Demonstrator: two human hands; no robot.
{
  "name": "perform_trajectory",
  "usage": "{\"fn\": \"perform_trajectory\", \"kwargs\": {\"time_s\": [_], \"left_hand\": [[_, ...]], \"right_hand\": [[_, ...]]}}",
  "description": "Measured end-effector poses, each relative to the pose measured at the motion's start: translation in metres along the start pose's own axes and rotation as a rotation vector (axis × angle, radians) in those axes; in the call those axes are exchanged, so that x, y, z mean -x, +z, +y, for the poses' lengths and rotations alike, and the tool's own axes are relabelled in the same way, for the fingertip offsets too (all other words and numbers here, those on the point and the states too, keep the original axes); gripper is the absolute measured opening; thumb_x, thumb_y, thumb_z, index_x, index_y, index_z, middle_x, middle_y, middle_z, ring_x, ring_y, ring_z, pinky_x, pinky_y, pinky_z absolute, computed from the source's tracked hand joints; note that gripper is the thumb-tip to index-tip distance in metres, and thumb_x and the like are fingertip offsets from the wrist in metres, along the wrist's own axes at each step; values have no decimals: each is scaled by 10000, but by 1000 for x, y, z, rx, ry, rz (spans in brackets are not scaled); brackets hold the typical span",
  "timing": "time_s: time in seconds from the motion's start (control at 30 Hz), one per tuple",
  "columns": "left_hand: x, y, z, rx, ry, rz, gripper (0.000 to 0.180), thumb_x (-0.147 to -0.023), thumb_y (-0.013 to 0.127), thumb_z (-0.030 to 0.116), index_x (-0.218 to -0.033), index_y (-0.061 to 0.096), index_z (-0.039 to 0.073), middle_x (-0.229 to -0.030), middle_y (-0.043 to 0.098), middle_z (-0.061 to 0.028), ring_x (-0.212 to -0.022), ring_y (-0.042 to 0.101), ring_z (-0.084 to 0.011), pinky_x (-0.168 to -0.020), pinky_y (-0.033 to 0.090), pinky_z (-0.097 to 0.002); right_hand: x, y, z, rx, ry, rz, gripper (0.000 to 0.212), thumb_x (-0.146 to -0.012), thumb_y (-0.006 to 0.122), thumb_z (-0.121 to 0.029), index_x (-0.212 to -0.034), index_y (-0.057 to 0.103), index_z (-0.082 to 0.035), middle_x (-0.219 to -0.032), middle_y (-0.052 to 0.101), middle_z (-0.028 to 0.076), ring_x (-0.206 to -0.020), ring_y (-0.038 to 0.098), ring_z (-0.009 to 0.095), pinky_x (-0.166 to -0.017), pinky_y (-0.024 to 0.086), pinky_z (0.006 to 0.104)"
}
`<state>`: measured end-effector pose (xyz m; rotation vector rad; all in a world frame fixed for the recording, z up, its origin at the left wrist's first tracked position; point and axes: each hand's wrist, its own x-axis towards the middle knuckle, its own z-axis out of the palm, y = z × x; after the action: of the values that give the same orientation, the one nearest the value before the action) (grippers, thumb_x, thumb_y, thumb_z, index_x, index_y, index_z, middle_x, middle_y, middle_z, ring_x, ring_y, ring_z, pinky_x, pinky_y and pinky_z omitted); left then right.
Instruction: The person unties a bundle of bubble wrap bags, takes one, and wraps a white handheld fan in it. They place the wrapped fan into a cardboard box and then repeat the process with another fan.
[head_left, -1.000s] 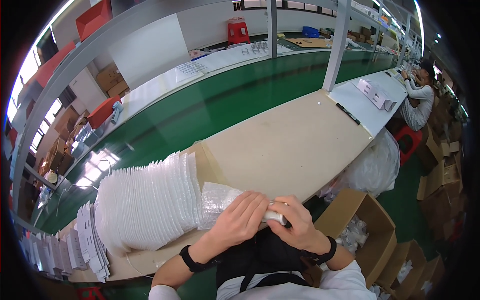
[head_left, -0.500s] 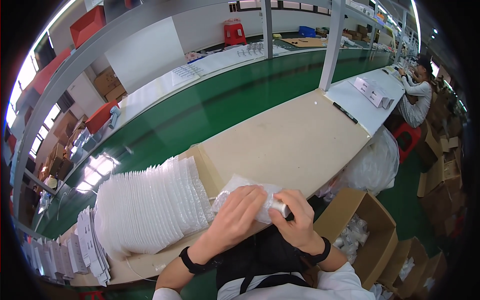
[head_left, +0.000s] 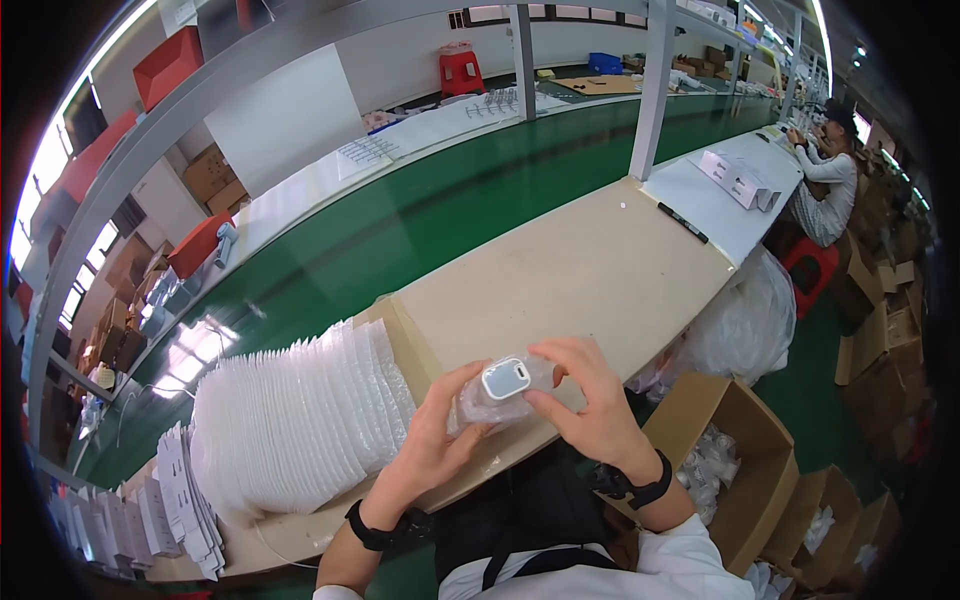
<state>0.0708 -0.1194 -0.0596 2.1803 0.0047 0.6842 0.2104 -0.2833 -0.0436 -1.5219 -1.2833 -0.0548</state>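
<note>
Device [head_left: 506,379], body hidden by wrap [head_left: 478,410]; left hand [head_left: 435,430] holds wrap's left side, right hand [head_left: 595,405] its right; grips partly hidden.

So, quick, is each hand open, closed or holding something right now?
Left hand: holding the clear bubble wrap around the white device.
Right hand: holding the same wrapped device from its right side.
</note>
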Motion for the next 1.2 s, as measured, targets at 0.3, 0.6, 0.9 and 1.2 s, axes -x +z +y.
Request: {"fn": "perform_trajectory", "kwargs": {"time_s": [0.3,0.6,0.9,1.2], "left_hand": [[3,-33,23,-439,95,-2,330,-694,748,-22,-982,616,71,-1012,581,-112,-902,581,-286,-770,480,-369],[-4,-52,25,-571,276,-48,213,-714,739,9,-849,582,59,-882,575,-66,-739,525,-257,-604,447,-343],[-4,-44,46,-38,-76,30,161,-733,725,-5,-814,601,57,-805,589,-54,-645,539,-234,-580,433,-306],[-12,-48,29,-461,333,-16,221,-720,708,16,-902,597,73,-801,586,-64,-674,556,-213,-576,453,-313]], "right_hand": [[-18,4,7,-373,559,-152,227,-874,637,-61,-1090,622,5,-839,581,30,-725,534,94,-621,447,226],[-31,27,-8,-23,181,76,111,-896,584,-20,-972,648,29,-778,613,71,-638,548,131,-589,445,247],[-32,19,-6,-26,128,52,117,-880,578,16,-976,643,24,-789,603,99,-627,565,172,-577,443,256],[-24,6,-13,-147,63,-223,172,-838,583,44,-990,654,5,-825,562,105,-696,579,210,-605,458,289]]}}
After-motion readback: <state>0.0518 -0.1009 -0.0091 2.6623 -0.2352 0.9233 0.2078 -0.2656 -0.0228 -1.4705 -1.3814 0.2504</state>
